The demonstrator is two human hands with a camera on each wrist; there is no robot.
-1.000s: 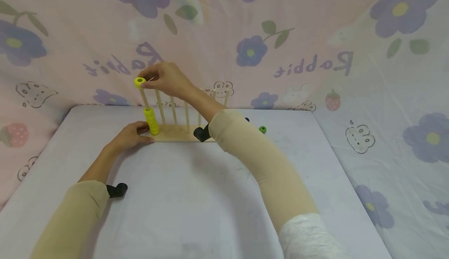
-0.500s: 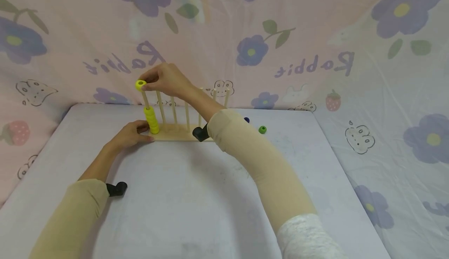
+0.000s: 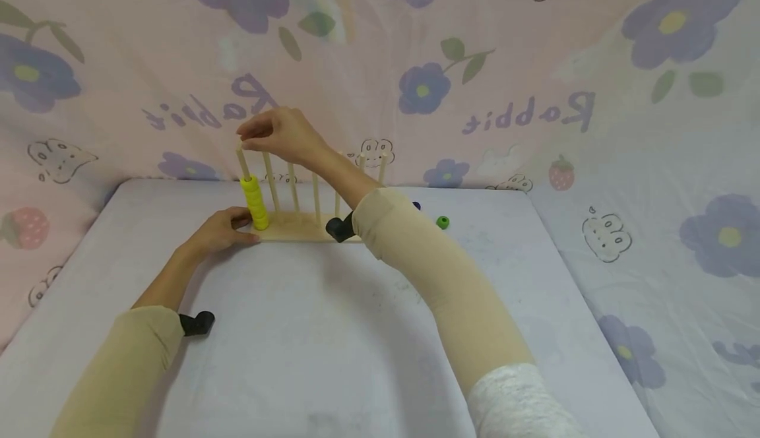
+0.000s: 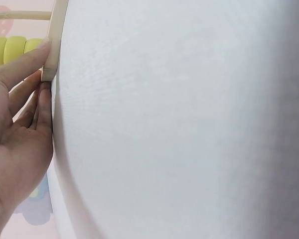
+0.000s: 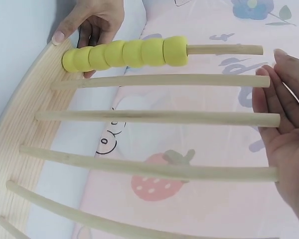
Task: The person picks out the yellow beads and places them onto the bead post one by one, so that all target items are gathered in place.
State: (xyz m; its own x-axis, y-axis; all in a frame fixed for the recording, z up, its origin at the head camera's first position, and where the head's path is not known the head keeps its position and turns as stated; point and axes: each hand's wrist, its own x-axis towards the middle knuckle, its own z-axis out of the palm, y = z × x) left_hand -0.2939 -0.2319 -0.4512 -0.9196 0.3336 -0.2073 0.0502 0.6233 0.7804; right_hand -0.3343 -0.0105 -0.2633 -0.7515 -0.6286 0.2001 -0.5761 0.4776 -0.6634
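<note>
A wooden rack (image 3: 297,227) with a row of upright dowels is seen standing near the far edge of the white table (image 3: 332,332). The leftmost dowel (image 3: 243,161) carries a stack of yellow rings (image 3: 254,202), six being counted in the right wrist view (image 5: 124,54), seated at the base with the upper part of the dowel bare. The right hand (image 3: 279,133) is held at the tops of the dowels, just beside the tip of the leftmost one; its fingers (image 5: 284,94) are shown straight and relaxed, with nothing gripped. The left hand (image 3: 222,230) is laid flat on the table at the left end of the rack's base; its fingertips (image 4: 32,59) are pressed against the base edge, uncurled, with the ring stack just beyond them. A green ring (image 3: 442,222) lies on the table to the right of the rack, well apart from both hands; a dark ring (image 3: 417,206) is partly hidden behind the right sleeve (image 3: 427,273)
</note>
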